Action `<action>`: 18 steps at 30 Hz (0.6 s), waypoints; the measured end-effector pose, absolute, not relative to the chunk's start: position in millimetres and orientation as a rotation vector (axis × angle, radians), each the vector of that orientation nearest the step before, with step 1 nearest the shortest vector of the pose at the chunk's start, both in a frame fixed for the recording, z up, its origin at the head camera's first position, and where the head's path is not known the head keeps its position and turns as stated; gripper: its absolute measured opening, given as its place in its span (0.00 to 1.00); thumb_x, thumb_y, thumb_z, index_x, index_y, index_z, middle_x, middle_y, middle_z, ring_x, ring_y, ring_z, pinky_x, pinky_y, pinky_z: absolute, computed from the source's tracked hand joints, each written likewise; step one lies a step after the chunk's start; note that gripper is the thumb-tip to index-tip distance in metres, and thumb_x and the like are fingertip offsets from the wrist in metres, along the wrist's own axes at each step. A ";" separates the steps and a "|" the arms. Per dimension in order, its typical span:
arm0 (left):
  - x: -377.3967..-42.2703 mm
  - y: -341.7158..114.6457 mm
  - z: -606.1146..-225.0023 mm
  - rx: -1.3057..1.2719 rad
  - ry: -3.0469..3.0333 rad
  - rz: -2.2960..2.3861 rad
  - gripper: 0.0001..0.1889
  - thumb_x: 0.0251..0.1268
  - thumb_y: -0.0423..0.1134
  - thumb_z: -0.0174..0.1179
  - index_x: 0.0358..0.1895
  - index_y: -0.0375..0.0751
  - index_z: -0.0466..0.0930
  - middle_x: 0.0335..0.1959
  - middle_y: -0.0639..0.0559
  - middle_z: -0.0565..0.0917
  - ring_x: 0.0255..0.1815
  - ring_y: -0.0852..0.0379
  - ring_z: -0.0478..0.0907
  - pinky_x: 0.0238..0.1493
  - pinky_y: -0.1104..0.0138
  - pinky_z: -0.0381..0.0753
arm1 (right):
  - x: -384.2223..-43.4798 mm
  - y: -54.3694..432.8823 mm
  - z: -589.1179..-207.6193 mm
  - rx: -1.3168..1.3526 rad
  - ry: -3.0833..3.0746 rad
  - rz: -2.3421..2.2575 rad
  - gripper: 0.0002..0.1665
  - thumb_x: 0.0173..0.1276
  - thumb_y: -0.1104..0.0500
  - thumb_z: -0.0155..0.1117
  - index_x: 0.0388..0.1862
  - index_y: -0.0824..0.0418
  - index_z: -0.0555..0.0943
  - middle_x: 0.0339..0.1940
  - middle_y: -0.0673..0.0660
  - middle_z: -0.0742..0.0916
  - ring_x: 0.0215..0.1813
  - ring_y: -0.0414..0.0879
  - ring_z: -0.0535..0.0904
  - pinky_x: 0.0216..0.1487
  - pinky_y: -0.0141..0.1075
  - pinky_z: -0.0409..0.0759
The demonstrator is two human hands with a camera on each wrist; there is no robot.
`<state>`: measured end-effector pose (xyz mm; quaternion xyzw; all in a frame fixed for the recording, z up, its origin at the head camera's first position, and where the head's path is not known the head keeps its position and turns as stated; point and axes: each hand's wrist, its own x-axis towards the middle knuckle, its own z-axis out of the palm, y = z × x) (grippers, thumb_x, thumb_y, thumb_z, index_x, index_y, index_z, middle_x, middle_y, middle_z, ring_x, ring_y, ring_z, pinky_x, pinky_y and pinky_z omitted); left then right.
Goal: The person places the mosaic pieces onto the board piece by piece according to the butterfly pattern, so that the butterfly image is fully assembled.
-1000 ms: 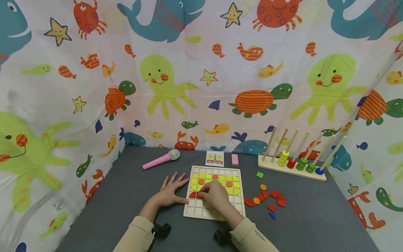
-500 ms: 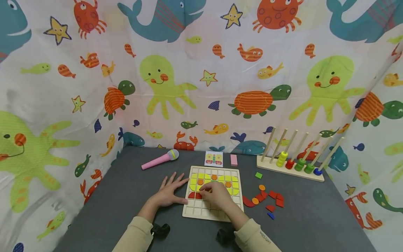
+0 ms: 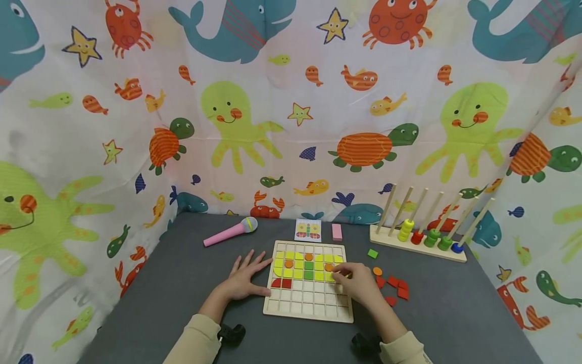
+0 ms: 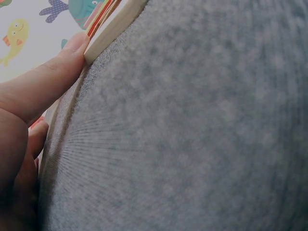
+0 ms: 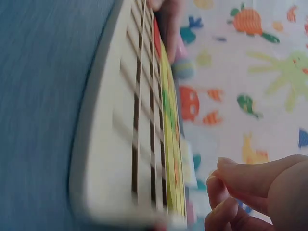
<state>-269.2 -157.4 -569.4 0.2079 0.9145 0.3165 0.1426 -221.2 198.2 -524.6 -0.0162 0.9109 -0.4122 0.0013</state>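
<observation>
A square wooden grid board (image 3: 295, 307) lies on the dark tabletop. Yellow tiles (image 3: 298, 273), green tiles (image 3: 308, 275) and orange round tiles (image 3: 288, 264) fill its upper rows; two red tiles (image 3: 281, 283) sit below them at the left. My left hand (image 3: 243, 280) is spread flat, index fingertip and thumb at the board's left edge. In the left wrist view its thumb (image 4: 53, 72) touches the wooden edge. Over the board's right edge is my right hand (image 3: 361, 284), fingers loosely bent. The right wrist view shows its thumb and fingertips (image 5: 226, 166) close together, nothing visible between them.
Loose red tiles (image 3: 402, 290), an orange disc (image 3: 377, 271) and a green tile (image 3: 373, 254) lie right of the board. Behind are a pattern card (image 3: 307, 230), a pink block (image 3: 336, 232), a toy microphone (image 3: 232, 233) and a peg stand (image 3: 382, 234) with coloured rings.
My right hand has left the red tiles at the board's left and moved right to its right edge, hiding some loose pieces. My left hand has stayed put.
</observation>
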 end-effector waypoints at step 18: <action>-268.7 -157.0 -567.5 0.582 2.638 0.908 0.54 0.49 0.69 0.71 0.80 0.61 0.57 0.84 0.54 0.49 0.84 0.41 0.29 0.77 0.39 0.22 | -206.7 298.8 -527.8 -0.031 2.830 -0.895 0.20 0.62 0.63 0.74 0.54 0.58 0.87 0.36 0.50 0.86 0.37 0.44 0.78 0.42 0.43 0.80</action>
